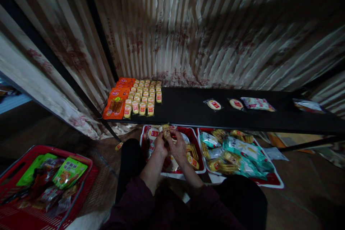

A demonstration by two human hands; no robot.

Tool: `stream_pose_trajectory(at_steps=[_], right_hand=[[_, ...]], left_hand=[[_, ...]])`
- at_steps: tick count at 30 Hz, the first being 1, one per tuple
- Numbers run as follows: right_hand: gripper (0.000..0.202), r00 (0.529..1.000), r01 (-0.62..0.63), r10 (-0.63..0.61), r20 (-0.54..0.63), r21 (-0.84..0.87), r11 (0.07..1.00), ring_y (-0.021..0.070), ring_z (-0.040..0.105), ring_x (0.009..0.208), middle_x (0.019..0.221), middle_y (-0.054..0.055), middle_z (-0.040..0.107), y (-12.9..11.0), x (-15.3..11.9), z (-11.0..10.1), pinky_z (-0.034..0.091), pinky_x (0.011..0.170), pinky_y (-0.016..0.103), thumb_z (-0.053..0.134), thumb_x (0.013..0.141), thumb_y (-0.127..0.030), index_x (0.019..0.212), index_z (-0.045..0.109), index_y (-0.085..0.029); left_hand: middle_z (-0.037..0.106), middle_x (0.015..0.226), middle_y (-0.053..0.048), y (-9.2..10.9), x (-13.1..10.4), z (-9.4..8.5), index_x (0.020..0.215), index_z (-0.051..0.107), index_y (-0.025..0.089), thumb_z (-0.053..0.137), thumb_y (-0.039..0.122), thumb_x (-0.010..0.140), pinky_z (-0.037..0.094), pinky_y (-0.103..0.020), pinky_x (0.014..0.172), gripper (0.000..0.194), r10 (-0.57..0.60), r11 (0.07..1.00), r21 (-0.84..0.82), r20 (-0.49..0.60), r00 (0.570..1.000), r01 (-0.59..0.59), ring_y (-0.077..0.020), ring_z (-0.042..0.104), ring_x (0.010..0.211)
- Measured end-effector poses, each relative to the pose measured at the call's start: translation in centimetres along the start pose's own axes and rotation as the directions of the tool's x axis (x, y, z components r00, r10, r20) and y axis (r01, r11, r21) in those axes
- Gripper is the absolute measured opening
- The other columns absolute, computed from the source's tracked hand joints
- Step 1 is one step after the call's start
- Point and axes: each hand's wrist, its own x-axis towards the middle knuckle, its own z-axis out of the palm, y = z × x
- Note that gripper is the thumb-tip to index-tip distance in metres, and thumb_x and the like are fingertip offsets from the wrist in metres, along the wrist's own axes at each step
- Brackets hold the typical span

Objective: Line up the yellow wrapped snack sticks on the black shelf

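Both my hands meet over a red and white basket [202,165] of packaged snacks. Between the fingers of my left hand [160,145] and my right hand [178,147] is a small yellowish wrapped snack [165,129], pinched from both sides. Under the hands lie more packets, partly hidden by my arms. On the black shelf [183,107] ahead, small yellow wrapped snacks [142,95] stand in close rows. Beside them at the left end lie orange snack bags [116,102].
Right of my basket stands a second basket [279,183] with teal bags [242,147]. A red basket [88,176] with green bags [70,172] is at the left. Round wrapped pastries [214,104] and flat packets [257,104] lie on the shelf. One small packet [119,146] lies on the floor.
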Motion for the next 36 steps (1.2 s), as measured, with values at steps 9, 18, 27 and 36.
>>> stream_pose_trajectory(at_steps=[9, 18, 27, 36], right_hand=[[0.031, 0.998, -0.042, 0.042, -0.048, -0.011, 0.999, 0.0229, 0.058, 0.095, 0.103, 0.011, 0.063, 0.1, -0.2, 0.2, 0.045, 0.087, 0.042, 0.048, 0.082, -0.038, 0.103, 0.057, -0.018], [0.025, 0.996, 0.024, -0.037, -0.08, -0.156, 0.987, 0.0248, 0.055, 0.093, 0.095, 0.01, 0.064, 0.6, 0.0, 0.0, 0.044, 0.087, 0.044, 0.047, 0.082, -0.033, 0.096, 0.061, -0.018], [0.032, 0.998, -0.046, 0.043, -0.053, -0.055, 0.997, 0.0237, 0.059, 0.093, 0.103, 0.012, 0.065, 1.0, -0.3, 0.3, 0.047, 0.084, 0.042, 0.044, 0.082, -0.032, 0.105, 0.062, -0.017], [0.047, 0.989, -0.146, 0.147, -0.012, 0.028, 0.989, 0.0262, 0.061, 0.099, 0.112, 0.016, 0.064, 1.2, -0.3, 0.4, 0.047, 0.088, 0.043, 0.049, 0.08, -0.047, 0.111, 0.06, -0.013]], left_hand=[[0.062, 0.062, -0.003, 0.2, 0.1, -0.9, 0.072, 0.062, 0.014, 0.066, 0.026, 0.068, 0.048, -0.026, 0.063, 0.013, -0.027, 0.999, 0.044, 0.164, 0.986, 0.02, -0.0148, 0.06, 0.059], [0.065, 0.07, -0.002, -0.1, 0.0, -0.5, 0.08, 0.062, 0.014, 0.061, 0.019, 0.071, 0.046, -0.022, 0.058, 0.01, 0.041, 0.999, -0.043, 0.209, 0.977, -0.033, -0.0107, 0.059, 0.056], [0.063, 0.066, 0.003, -0.2, -0.3, -0.4, 0.07, 0.058, 0.016, 0.074, 0.016, 0.056, 0.047, -0.023, 0.065, 0.021, 0.212, 0.975, 0.008, 0.268, 0.94, -0.222, -0.0101, 0.06, 0.061], [0.069, 0.074, -0.003, -0.1, -0.7, -0.4, 0.074, 0.067, 0.014, 0.067, 0.009, 0.057, 0.047, -0.025, 0.069, 0.018, 0.22, 0.971, 0.032, 0.253, 0.942, -0.235, -0.0136, 0.063, 0.069]])
